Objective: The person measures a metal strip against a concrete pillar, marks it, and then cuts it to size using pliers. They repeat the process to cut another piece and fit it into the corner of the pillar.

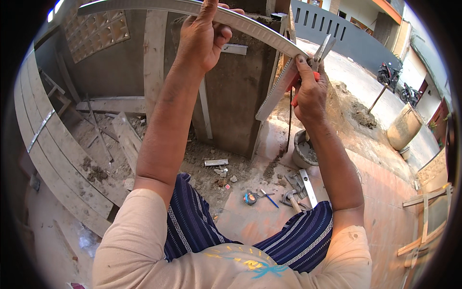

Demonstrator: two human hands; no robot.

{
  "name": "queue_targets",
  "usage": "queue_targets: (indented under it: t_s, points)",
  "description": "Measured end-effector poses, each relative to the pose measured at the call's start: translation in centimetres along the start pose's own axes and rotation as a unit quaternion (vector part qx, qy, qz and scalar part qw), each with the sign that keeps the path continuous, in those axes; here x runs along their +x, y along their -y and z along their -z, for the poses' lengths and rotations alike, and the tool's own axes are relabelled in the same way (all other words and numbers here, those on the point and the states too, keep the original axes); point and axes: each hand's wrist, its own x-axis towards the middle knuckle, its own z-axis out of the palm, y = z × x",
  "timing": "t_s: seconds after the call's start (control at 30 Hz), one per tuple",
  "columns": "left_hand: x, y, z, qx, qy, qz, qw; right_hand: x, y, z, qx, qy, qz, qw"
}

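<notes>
A long pale metal channel (260,30) is raised across the front of me. My left hand (204,43) is closed around it near the middle, thumb upward. At its right end the channel bends sharply, and a short perforated section (277,91) slants down toward me. My right hand (312,94) grips this bend together with red-handled tin snips (321,50). The snips' blades point up and away, parted, beyond the metal. Some of the right fingers are hidden behind the handles. Behind the channel stands a grey plastered pillar (231,101) with a short metal strip (234,49) on it.
On the floor lie a tape measure (250,197), a blue pen (270,199), a hammer (292,201) and a spirit level (308,189). A mortar bucket (304,151) stands right of the pillar. Long boards (62,144) run along the left; rubble and a metal offcut (216,163) lie ahead.
</notes>
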Motion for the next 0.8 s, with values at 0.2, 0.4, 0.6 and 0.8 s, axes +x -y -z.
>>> queue_targets:
  t_s: [0.2, 0.4, 0.6, 0.8]
  points:
    - [0.0, -1.5, 0.2, 0.122, -0.119, -0.035, 0.985, -1.0, -4.0, -4.0, 0.034, -0.039, -0.087, 0.995]
    - [-1.0, -0.8, 0.1, 0.302, -0.01, 0.06, 0.952, -7.4, -10.9, -4.8, 0.126, -0.139, -0.123, 0.974]
    - [-0.7, 3.0, 2.1, 0.435, -0.036, 0.028, 0.899, -16.1, -20.3, -2.1, 0.197, -0.238, -0.269, 0.912]
    - [-1.6, 6.5, 3.9, 0.613, -0.049, 0.064, 0.786, -20.6, -25.3, -1.4, 0.239, -0.255, -0.335, 0.875]
